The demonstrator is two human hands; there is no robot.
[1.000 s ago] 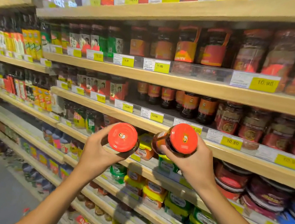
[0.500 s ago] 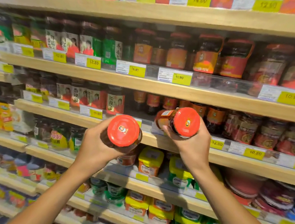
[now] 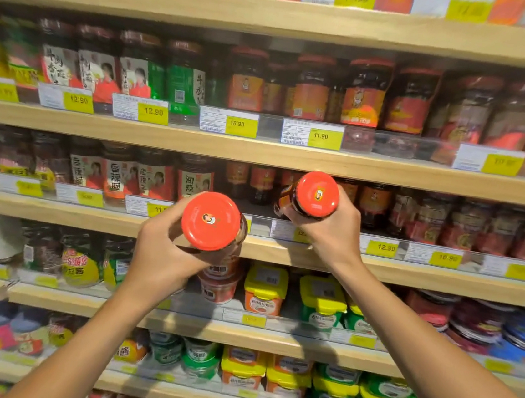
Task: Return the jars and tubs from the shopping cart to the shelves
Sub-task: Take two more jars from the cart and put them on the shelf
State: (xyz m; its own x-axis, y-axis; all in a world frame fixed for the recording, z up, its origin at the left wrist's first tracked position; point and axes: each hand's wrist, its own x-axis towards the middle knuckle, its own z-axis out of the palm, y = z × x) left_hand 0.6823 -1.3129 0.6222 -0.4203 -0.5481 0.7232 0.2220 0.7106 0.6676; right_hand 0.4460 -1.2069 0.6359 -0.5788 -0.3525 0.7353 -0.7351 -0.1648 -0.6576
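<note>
My left hand (image 3: pixel 163 253) grips a dark sauce jar with a red lid (image 3: pixel 211 220), its lid tilted toward me, in front of the edge of the middle wooden shelf (image 3: pixel 89 218). My right hand (image 3: pixel 329 232) grips a second red-lidded jar (image 3: pixel 312 194), held higher and tipped on its side. That jar's base reaches over the clear front rail into the row of matching jars (image 3: pixel 261 182) on the middle shelf. The shopping cart is out of view.
Wooden shelves run across the whole view, stacked with sauce jars. Yellow price tags (image 3: pixel 324 137) line each clear rail. Yellow-lidded tubs (image 3: pixel 265 289) and green tubs (image 3: pixel 321 303) stand on the shelf below my hands. More tubs fill the lowest shelf.
Both hands have risen with their jars from the tub shelf level toward the middle shelf. The right jar now reaches the jar row. My view has turned squarer to the shelves.
</note>
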